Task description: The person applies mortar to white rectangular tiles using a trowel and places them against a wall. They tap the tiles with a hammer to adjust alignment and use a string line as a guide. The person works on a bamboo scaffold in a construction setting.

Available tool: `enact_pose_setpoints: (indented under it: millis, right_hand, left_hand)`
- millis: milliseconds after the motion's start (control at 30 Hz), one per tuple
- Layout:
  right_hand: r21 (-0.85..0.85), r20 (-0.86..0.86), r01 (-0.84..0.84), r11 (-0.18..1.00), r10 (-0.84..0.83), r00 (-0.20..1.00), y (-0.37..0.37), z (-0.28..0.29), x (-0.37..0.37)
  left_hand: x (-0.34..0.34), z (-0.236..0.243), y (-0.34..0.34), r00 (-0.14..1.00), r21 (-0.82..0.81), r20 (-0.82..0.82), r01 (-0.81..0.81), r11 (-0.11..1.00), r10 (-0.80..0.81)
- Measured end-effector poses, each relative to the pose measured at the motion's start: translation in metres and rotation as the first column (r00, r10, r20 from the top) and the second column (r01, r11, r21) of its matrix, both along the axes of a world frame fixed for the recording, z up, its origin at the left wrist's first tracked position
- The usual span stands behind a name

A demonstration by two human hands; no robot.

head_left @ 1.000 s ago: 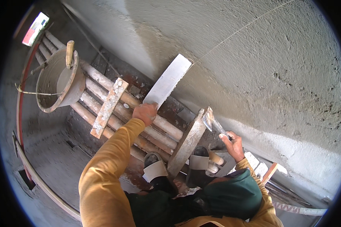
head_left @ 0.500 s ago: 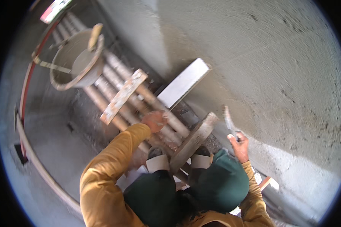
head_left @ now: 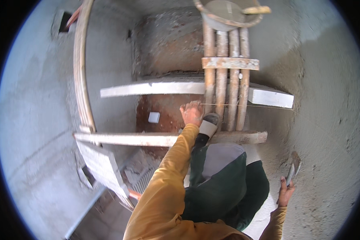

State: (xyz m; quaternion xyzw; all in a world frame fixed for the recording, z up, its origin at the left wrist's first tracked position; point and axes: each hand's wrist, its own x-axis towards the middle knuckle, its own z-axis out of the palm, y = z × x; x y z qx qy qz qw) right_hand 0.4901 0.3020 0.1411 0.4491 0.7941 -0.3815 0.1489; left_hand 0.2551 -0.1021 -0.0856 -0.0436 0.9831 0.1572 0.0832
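Observation:
My left hand (head_left: pixel 193 113) is closed, its fingers curled around the end of a thin string (head_left: pixel 250 105). The string runs right across the bamboo poles to the near edge of a white block (head_left: pixel 270 98) by the right wall. Low on the right, my right hand (head_left: pixel 285 192) grips a trowel (head_left: pixel 293 167), whose blade points up beside the plastered wall. Much of the trowel's handle is hidden in my fingers. My left shoe (head_left: pixel 209 123) is next to my left hand, at the near end of the poles.
A mortar bucket (head_left: pixel 228 16) with a wooden-handled tool sits at the far end of the bamboo poles (head_left: pixel 222 88). A wooden crosspiece (head_left: pixel 230 63) spans them. A long white beam (head_left: pixel 156 88) and a nearer timber (head_left: pixel 128 138) cross the shaft. Below lies a white tile piece (head_left: pixel 154 117).
My view has swung left, so the poles now run straight ahead and the left wall shows more. My left arm reaches farther forward, with a stretched string now visible. The trowel stays in my right hand.

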Motion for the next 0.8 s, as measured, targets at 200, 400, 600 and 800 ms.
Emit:
enact_pose_setpoints:
  millis: [200, 400, 600, 800]
  right_hand:
    - [-0.091, 0.057, -0.236, 0.967, 0.242, 0.969, -0.001, 0.078, -0.007]
    - [-0.031, 0.228, -0.469, 0.883, 0.463, 0.856, 0.014, 0.150, -0.024]
    - [0.037, 0.159, -0.529, 0.848, 0.518, 0.841, 0.035, 0.221, -0.049]
    - [0.318, 0.276, -0.698, 0.642, 0.641, 0.716, 0.084, 0.268, -0.047]
  left_hand:
    - [0.010, 0.080, -0.010, 0.940, 0.009, -0.188, -0.288, 0.958, 0.285]
    - [0.025, 0.187, -0.027, 0.833, 0.132, -0.296, -0.450, 0.883, 0.468]
    - [0.050, 0.284, -0.028, 0.749, 0.241, -0.264, -0.559, 0.794, 0.607]
    - [0.059, 0.329, -0.025, 0.587, 0.485, 0.000, -0.708, 0.513, 0.809]
